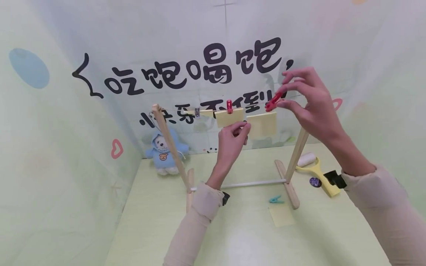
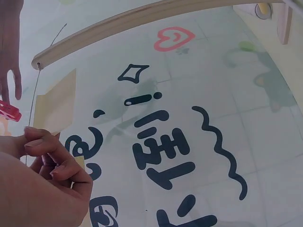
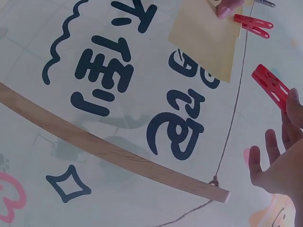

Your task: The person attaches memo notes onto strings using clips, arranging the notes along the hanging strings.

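My left hand pinches a pale yellow paper note by its left edge, against the string. Between the thumb and fingers of my right hand is a red clothespin, apart from the note and just above its right top corner. Left of this note, a second red clothespin clips another yellow note to the string. Farther left hangs one more note under a grey clip. My left hand partly covers the middle note.
Wooden posts with feet and a white crossbar carry the string. On the table lie a teal clothespin, a yellow note, a yellow lint roller and a dark round object. A blue-hooded plush toy sits left.
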Available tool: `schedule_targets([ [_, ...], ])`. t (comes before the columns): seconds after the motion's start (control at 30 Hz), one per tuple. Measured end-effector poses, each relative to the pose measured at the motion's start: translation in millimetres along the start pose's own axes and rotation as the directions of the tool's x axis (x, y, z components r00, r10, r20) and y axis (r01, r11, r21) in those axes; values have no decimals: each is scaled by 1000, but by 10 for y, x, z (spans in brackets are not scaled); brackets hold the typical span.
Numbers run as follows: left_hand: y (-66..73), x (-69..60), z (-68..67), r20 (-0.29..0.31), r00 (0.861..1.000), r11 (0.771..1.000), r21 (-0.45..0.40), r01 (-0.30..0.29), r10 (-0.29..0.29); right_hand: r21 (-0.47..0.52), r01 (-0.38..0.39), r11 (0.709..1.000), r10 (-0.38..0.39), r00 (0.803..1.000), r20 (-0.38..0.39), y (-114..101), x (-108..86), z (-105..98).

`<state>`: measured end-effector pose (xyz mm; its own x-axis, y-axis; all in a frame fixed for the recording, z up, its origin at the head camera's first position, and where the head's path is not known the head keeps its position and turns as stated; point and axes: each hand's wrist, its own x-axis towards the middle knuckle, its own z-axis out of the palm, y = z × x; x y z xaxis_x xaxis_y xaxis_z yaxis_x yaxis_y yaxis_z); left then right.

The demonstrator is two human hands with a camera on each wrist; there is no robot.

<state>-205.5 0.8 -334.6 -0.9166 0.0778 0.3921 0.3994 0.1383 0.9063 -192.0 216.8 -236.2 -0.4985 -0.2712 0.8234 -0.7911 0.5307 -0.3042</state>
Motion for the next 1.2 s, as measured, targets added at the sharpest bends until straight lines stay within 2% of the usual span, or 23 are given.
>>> schedule_targets([
  [0.13, 32, 56, 26, -8, 1000, 1000, -20, -5, 5, -22, 3, 1000, -3, 1000, -12, 48, 139, 51],
  [0.27, 54, 80, 52, -25, 1000, 999, -40, 1, -2, -25, -25, 999, 25, 1000, 16, 80, 199, 88],
  [0.5, 102, 98, 48, -48, 999, 997, -82, 9, -13, -24, -50, 998, 51, 997, 58, 87, 212, 129],
  [0.73, 118, 126, 33, -38, 999, 997, -78, -2, -1, -28, -18, 999, 21, 996, 89, 111, 223, 179],
  [1.0, 132, 144, 1, -39, 999, 997, -71, 4, -6, -16, -17, 1000, 19, 994, 107, 113, 234, 221],
  [1.2, 127, 145, -24, -33, 999, 998, -66, 21, -23, -21, -52, 998, 54, 988, 146, 113, 247, 233],
])
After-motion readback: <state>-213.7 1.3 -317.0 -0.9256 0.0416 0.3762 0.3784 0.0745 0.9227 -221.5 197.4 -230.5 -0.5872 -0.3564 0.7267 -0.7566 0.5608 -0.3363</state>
